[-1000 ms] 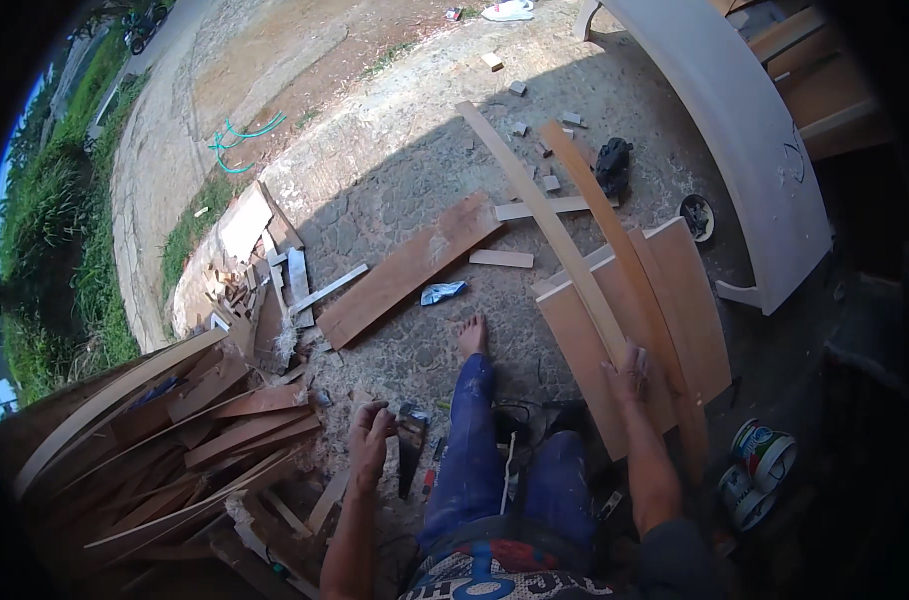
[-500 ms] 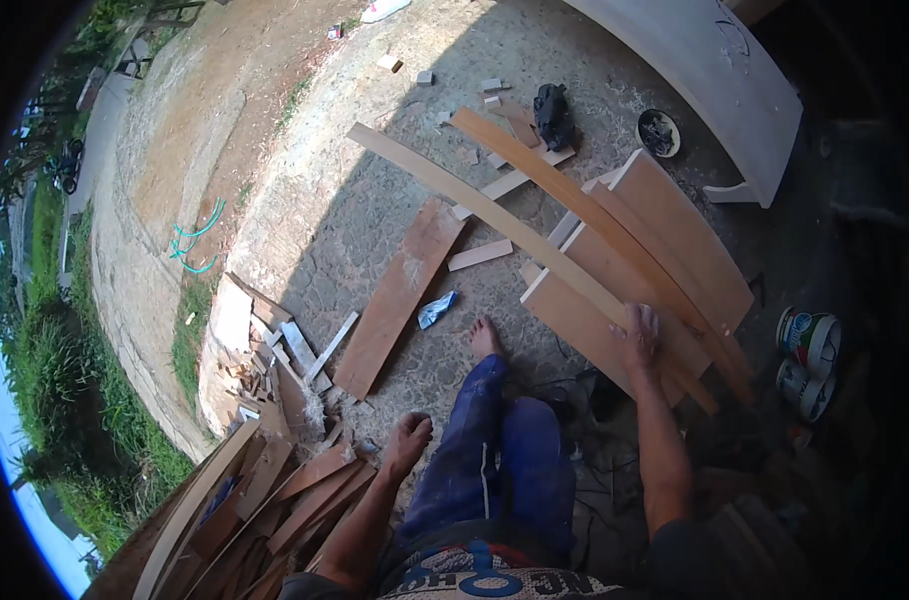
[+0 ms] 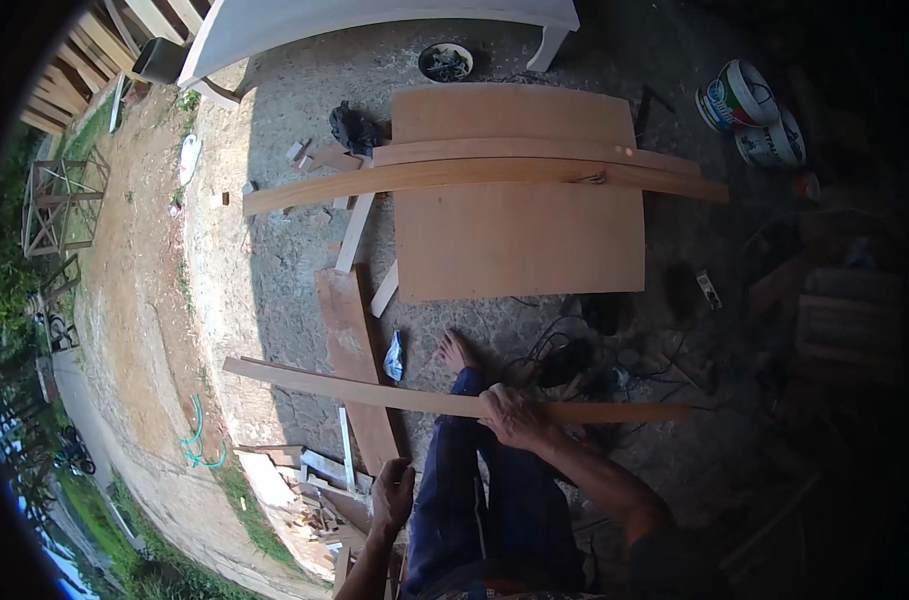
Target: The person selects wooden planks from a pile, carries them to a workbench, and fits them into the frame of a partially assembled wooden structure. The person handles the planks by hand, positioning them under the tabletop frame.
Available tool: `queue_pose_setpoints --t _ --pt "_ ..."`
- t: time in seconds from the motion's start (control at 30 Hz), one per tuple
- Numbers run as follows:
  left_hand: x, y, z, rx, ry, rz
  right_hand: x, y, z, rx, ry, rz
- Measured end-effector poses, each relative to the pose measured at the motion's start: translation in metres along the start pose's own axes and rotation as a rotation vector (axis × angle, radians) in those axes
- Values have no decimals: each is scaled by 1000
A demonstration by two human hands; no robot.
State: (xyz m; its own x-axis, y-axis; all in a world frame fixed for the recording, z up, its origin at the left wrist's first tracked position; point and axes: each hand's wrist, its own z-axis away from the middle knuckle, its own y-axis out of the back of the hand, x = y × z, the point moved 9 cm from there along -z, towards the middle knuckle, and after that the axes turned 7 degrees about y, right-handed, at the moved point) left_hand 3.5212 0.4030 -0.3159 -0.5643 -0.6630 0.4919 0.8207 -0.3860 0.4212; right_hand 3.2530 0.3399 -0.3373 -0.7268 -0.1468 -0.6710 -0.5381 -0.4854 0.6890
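Note:
My right hand (image 3: 514,416) is wrapped round a long, thin wooden strip (image 3: 374,394), which lies crosswise in front of my legs, its left part pale and its right part in shadow. My left hand (image 3: 392,492) hangs beside my left leg with its fingers curled in, and nothing shows in it. Beyond the strip is a wide wooden panel (image 3: 514,245). Across the panel lie a long, slightly bowed wooden strip (image 3: 474,176) and, behind it, a shorter strip (image 3: 504,150).
A brown plank (image 3: 359,350) and a blue-white packet (image 3: 393,355) lie left of my bare foot. Wood scraps (image 3: 314,510) are piled at lower left. Cables (image 3: 544,350) cross the floor at right. Farther off stand a bowl (image 3: 445,63), paint buckets (image 3: 739,95) and a white curved piece (image 3: 374,25).
My right hand has drawn the held strip off the panels and toward me, so it lies crosswise near my legs. My view has turned right. The left hand stays curled.

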Motion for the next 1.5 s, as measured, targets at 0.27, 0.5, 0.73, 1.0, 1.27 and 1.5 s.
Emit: queue_pose_setpoints --t 0.27,0.5,0.73,1.0,1.27,1.5 --pt "31 -95 -96 -292 -363 -172 49 -128 -27 32 34 208" --pt "60 -138 -254 -110 -933 -659 132 -229 -154 97 137 106" --pt "4 -174 -394 -281 -1082 -1095 230 -297 -228 151 202 99" --pt "3 -224 -460 -179 -1274 -1101 312 -297 -258 108 251 138" --pt "6 -239 -459 -123 -1026 -1041 341 -284 -226 64 125 325" --pt "7 -186 -452 55 -1086 -1034 369 -228 -188 98 14 419"
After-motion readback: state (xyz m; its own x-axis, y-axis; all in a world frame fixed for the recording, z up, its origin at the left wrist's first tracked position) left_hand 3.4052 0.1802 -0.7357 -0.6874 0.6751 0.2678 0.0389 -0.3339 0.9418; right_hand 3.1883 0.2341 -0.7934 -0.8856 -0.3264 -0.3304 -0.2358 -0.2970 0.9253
